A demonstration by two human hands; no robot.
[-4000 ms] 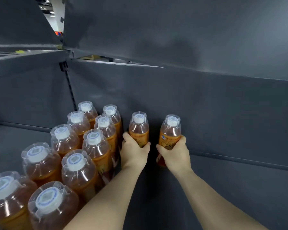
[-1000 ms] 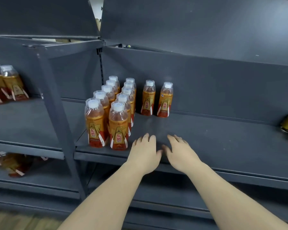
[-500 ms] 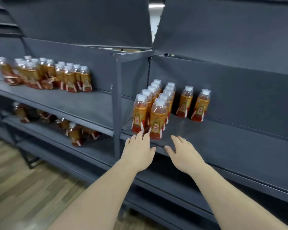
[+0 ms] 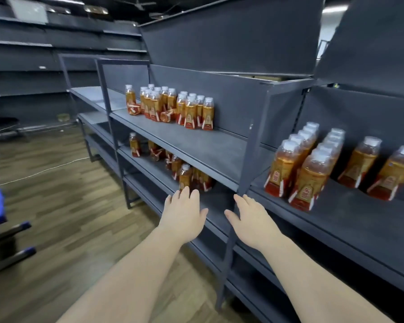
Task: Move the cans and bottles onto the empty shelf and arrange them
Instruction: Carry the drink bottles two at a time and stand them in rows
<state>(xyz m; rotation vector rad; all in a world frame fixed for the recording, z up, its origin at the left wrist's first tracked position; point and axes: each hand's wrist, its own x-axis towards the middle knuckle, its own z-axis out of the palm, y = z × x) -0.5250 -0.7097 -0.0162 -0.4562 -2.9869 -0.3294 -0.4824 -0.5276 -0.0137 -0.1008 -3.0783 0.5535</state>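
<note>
Two hands out front, both empty. Risk, as we judge it: the lower-shelf bottles sit crowded and some look tipped, so reaching in under the upper shelf could knock more over or roll one off the edge. A lying bottle in the upper group could roll too if its neighbours get pulled. The post could snag a wrist.

Left hand: fingers straight and spread, gripping nothing, just in front of the lower-shelf bottles; contact unclear. Right hand: open and relaxed, gripping nothing, at the foot of the post; we cannot tell if it touches. Arranged bottles stand upright in rows on the right shelf, well apart from both hands
</note>
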